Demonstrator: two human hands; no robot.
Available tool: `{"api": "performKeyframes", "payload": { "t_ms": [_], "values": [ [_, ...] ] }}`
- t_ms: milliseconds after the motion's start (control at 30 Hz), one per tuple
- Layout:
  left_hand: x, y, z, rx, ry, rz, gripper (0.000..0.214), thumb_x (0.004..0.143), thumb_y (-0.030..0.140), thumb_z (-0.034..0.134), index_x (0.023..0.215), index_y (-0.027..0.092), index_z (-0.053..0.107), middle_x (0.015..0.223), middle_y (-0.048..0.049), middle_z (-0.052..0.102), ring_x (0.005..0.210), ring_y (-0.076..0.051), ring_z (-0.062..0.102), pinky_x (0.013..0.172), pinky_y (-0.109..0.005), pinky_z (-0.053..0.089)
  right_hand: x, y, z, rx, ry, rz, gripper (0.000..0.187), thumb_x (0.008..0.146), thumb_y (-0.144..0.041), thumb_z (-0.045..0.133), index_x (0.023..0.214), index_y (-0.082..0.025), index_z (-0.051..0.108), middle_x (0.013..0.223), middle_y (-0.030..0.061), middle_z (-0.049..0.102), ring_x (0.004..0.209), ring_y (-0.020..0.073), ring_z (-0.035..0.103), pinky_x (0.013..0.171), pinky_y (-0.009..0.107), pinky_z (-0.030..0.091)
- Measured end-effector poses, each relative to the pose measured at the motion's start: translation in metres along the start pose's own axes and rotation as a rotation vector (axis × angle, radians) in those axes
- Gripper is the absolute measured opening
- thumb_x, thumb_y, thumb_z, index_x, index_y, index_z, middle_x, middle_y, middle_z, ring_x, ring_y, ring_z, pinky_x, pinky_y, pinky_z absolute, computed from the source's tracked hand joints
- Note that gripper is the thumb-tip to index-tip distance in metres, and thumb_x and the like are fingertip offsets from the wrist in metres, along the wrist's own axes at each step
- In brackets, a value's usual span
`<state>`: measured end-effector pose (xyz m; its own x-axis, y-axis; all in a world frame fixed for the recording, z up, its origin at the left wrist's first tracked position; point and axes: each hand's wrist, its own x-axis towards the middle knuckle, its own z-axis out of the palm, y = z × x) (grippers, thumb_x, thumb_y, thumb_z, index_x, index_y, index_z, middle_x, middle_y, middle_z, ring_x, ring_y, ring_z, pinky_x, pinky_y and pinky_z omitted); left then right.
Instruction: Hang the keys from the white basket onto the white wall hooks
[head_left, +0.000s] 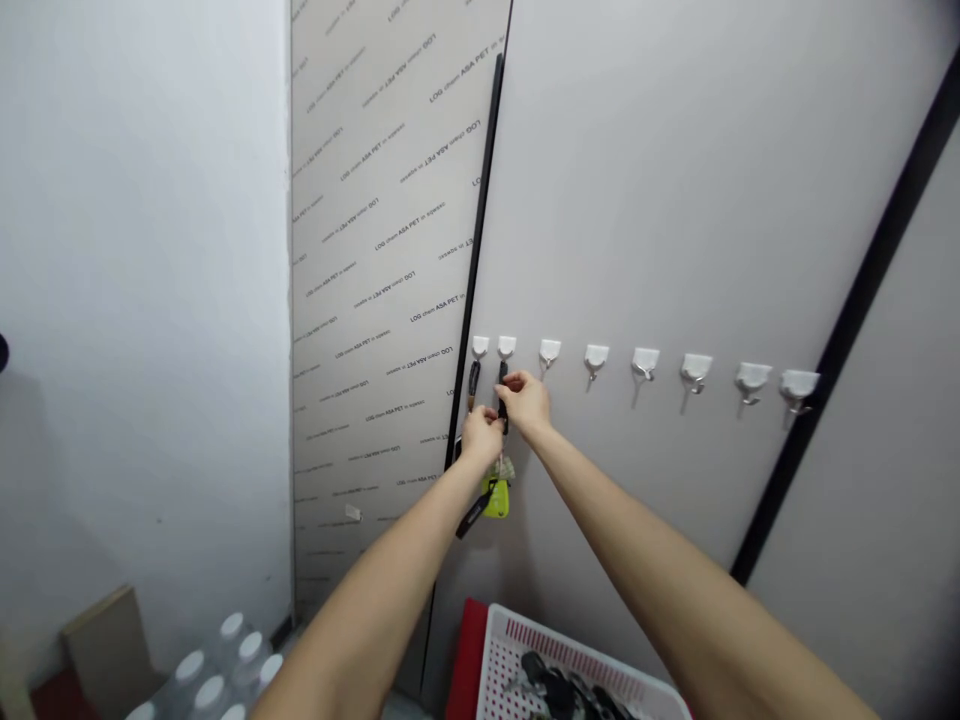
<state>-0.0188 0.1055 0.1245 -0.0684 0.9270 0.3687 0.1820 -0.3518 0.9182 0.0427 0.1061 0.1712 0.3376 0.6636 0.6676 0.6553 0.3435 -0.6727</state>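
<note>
A row of several white adhesive hooks (596, 357) runs across a grey cabinet door. Both my arms reach up to the second hook from the left (507, 346). My right hand (527, 402) pinches a black strap (502, 392) that hangs from that hook. My left hand (481, 437) is closed on the same bunch just below it; a yellow-green tag (496, 499) and a black tab (474, 514) dangle under it. Another black strap (474, 381) hangs on the first hook (480, 346).
A white perforated basket (517, 640) with dark items in it stands below, next to something red (468, 660). Several capped plastic bottles (217, 670) stand at the lower left, beside a cardboard piece (105, 640). A film-covered panel (375, 250) and a white wall (142, 300) lie to the left.
</note>
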Motion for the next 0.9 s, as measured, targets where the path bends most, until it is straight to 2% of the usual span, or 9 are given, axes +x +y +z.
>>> {"api": "performKeyframes", "payload": {
  "t_ms": [133,200,300,400,467,533,667,767,900],
  "values": [
    [-0.004,-0.004,0.0,0.05,-0.037,0.083,0.017,0.06,0.006,0.041,0.073,0.012,0.049,0.073,-0.0059,0.057,0.068,-0.013,0.052,0.064,-0.023,0.039,-0.01,0.007,-0.003,-0.006,-0.042,-0.024,0.014,0.053,-0.021,0.049,0.065,-0.014,0.052,0.06,0.0006,0.054,0.056,0.0101,0.048,0.057,0.024,0.038],
    [-0.006,-0.007,0.002,0.083,-0.028,0.135,0.023,0.059,0.006,0.042,0.08,0.012,0.049,0.083,-0.0077,0.056,0.079,-0.014,0.051,0.072,-0.025,0.037,-0.016,0.012,-0.007,0.004,-0.064,-0.035,0.015,0.054,-0.019,0.049,0.067,-0.014,0.052,0.063,0.0012,0.054,0.057,0.0095,0.048,0.058,0.023,0.038],
    [-0.009,-0.017,0.002,0.094,0.002,0.167,0.034,0.06,0.006,0.043,0.094,0.012,0.045,0.094,-0.0089,0.053,0.085,-0.015,0.048,0.076,-0.026,0.035,-0.031,0.025,-0.019,0.037,-0.102,-0.047,0.017,0.056,-0.019,0.047,0.071,-0.013,0.052,0.067,0.002,0.055,0.057,0.0084,0.047,0.058,0.023,0.038],
    [-0.022,-0.031,-0.002,0.108,0.056,0.202,0.04,0.061,0.009,0.044,0.1,0.013,0.04,0.1,-0.0092,0.048,0.089,-0.015,0.046,0.078,-0.027,0.034,-0.062,0.049,-0.038,0.048,-0.172,-0.053,0.018,0.058,-0.021,0.046,0.074,-0.013,0.052,0.068,0.0022,0.055,0.056,0.0083,0.047,0.058,0.024,0.038],
    [-0.041,-0.043,-0.006,0.126,0.056,0.23,0.037,0.061,0.01,0.044,0.098,0.013,0.042,0.099,-0.0082,0.048,0.09,-0.015,0.044,0.079,-0.028,0.034,-0.094,0.07,-0.051,0.03,-0.259,-0.031,0.018,0.059,-0.021,0.045,0.074,-0.014,0.052,0.069,0.0021,0.056,0.059,0.0091,0.048,0.06,0.024,0.038],
    [-0.068,-0.059,-0.007,0.14,-0.021,0.225,0.033,0.061,0.01,0.043,0.094,0.014,0.045,0.094,-0.0068,0.049,0.087,-0.014,0.046,0.077,-0.028,0.035,-0.131,0.094,-0.064,0.001,-0.39,0.03,0.016,0.06,-0.021,0.044,0.073,-0.014,0.052,0.068,0.0021,0.056,0.061,0.0099,0.049,0.062,0.024,0.038],
    [-0.131,-0.101,0.004,0.236,-0.307,0.124,0.026,0.062,0.011,0.042,0.087,0.014,0.048,0.085,-0.0046,0.052,0.08,-0.012,0.047,0.073,-0.026,0.037,-0.202,0.142,-0.089,-0.15,-0.582,0.122,0.015,0.063,-0.021,0.04,0.069,-0.016,0.052,0.067,0.0023,0.056,0.062,0.0119,0.05,0.061,0.025,0.038],
    [-0.169,-0.123,0.014,0.341,-0.539,0.069,0.023,0.062,0.012,0.042,0.084,0.016,0.05,0.083,-0.0027,0.053,0.077,-0.011,0.048,0.071,-0.024,0.037,-0.234,0.165,-0.107,-0.296,-0.582,0.099,0.014,0.063,-0.02,0.04,0.068,-0.017,0.053,0.072,0.0034,0.056,0.071,0.0148,0.048,0.067,0.028,0.036],
    [-0.193,-0.131,0.02,0.529,-0.763,0.177,0.022,0.063,0.017,0.043,0.083,0.02,0.05,0.085,-0.0012,0.053,0.08,-0.013,0.046,0.073,-0.025,0.035,-0.249,0.177,-0.125,-0.393,-0.545,0.094,0.014,0.064,-0.019,0.041,0.071,-0.017,0.053,0.076,0.0048,0.055,0.077,0.0162,0.046,0.071,0.029,0.035]
  ]
}}
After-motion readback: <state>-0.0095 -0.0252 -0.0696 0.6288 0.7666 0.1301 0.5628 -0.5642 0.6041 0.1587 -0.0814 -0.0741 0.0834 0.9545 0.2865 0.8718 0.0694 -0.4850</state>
